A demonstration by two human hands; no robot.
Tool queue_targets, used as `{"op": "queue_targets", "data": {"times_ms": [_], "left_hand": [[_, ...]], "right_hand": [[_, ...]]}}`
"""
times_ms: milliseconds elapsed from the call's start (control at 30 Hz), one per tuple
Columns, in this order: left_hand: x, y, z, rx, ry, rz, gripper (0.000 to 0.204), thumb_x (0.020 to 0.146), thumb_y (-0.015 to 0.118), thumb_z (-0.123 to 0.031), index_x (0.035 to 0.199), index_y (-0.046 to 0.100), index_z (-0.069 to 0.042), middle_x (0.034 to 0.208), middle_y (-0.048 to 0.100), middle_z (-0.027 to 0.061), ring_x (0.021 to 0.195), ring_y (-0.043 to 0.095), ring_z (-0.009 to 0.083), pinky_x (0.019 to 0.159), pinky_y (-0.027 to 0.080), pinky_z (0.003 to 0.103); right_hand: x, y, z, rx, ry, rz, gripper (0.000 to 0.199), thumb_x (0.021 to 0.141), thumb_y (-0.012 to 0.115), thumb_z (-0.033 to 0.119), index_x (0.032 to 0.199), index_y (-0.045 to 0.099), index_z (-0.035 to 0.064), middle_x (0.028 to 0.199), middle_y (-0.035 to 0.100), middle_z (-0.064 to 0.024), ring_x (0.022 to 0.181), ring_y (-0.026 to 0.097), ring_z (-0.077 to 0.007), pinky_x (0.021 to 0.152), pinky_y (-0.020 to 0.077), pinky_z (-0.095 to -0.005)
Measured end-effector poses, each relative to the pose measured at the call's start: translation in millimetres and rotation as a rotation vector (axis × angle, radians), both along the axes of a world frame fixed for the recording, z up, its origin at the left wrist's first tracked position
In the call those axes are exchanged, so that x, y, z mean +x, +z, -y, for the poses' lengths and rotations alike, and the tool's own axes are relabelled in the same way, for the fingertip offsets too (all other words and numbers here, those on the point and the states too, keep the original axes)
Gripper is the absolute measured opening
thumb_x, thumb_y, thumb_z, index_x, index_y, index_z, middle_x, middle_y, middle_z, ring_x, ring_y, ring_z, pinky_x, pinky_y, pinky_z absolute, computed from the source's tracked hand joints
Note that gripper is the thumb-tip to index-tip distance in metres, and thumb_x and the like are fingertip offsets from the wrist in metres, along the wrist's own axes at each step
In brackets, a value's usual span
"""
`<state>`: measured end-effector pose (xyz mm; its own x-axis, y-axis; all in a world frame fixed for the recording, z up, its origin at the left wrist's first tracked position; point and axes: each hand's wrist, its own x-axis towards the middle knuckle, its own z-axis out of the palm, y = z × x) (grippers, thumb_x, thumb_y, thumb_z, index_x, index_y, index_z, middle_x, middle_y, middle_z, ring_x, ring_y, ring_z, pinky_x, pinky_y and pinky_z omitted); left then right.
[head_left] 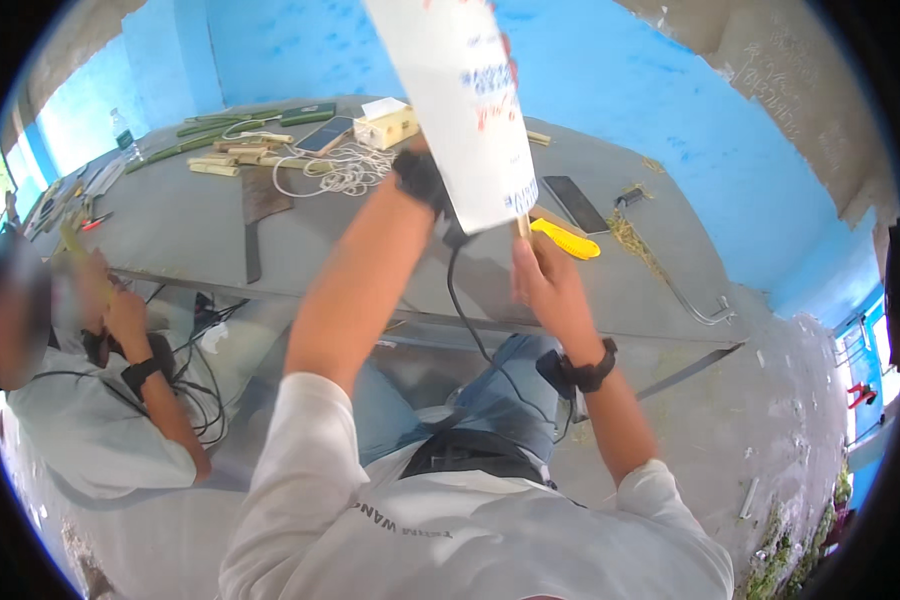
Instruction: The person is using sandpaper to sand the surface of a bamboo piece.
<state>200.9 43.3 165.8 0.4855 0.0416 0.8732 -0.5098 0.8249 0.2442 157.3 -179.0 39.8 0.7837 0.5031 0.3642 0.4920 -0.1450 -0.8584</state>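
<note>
A long white paper panel (475, 125) with blue and red marks stands raised before me, wider at the top. A thin wooden stick (523, 227) comes out of its lower end. My right hand (548, 285) pinches that stick between thumb and fingers. Mostly hidden behind the panel, my left hand (510, 60) grips its upper part, with fingertips showing at the right edge. Just beyond my right hand is a yellow-handled tool (567, 240), next to a brown strip.
On the grey table (350, 255) are a cleaver (260, 205), cut bamboo pieces (215, 165), white cord (350, 170), a tissue box (387, 127), phones (576, 205) and a metal rod (685, 300). A co-worker (100, 400) sits at left. A black cable (460, 300) hangs before me.
</note>
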Motion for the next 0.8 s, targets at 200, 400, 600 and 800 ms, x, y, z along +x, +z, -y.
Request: {"op": "queue_targets", "data": {"times_ms": [200, 400, 600, 800], "left_hand": [[3, 66, -46, 0.187, 0.235, -0.004, 0.084, 0.093, 0.077, -0.056, 0.152, 0.048, -0.005, 0.129, 0.067, 0.0189, 0.112, 0.067, 0.0336, 0.097, 0.059, 0.048], [33, 53, -116, 0.107, 0.244, -0.065, 0.077, 0.097, 0.071, -0.054, 0.152, 0.049, -0.005, 0.129, 0.067, 0.02, 0.111, 0.067, 0.0342, 0.098, 0.058, 0.048], [32, -3, -177, 0.027, 0.383, -0.244, 0.076, 0.098, 0.071, -0.054, 0.151, 0.049, -0.004, 0.13, 0.066, 0.0204, 0.113, 0.067, 0.0343, 0.098, 0.058, 0.048], [19, -37, -219, -0.003, 0.485, -0.332, 0.076, 0.098, 0.07, -0.054, 0.151, 0.049, -0.004, 0.13, 0.066, 0.0208, 0.114, 0.066, 0.0344, 0.099, 0.057, 0.048]], "right_hand": [[20, 76, -20, -0.055, 0.181, -0.001, 0.051, 0.108, 0.06, 0.052, 0.091, 0.06, 0.004, 0.067, 0.054, 0.0, 0.061, 0.051, -0.0082, 0.056, 0.0405, -0.0285], [30, 154, -40, -0.183, 0.064, 0.166, 0.056, 0.103, 0.068, 0.054, 0.09, 0.066, -0.0001, 0.064, 0.053, -0.0025, 0.057, 0.052, -0.0113, 0.054, 0.0417, -0.0306], [42, 182, -77, -0.187, 0.188, 0.26, 0.054, 0.097, 0.076, 0.05, 0.095, 0.071, -0.0031, 0.068, 0.063, -0.0063, 0.055, 0.058, -0.0139, 0.053, 0.0464, -0.0322], [51, 176, -109, -0.152, 0.327, 0.195, 0.047, 0.095, 0.079, 0.045, 0.104, 0.075, -0.0008, 0.07, 0.066, -0.0037, 0.056, 0.06, -0.0119, 0.053, 0.0469, -0.0291]]}}
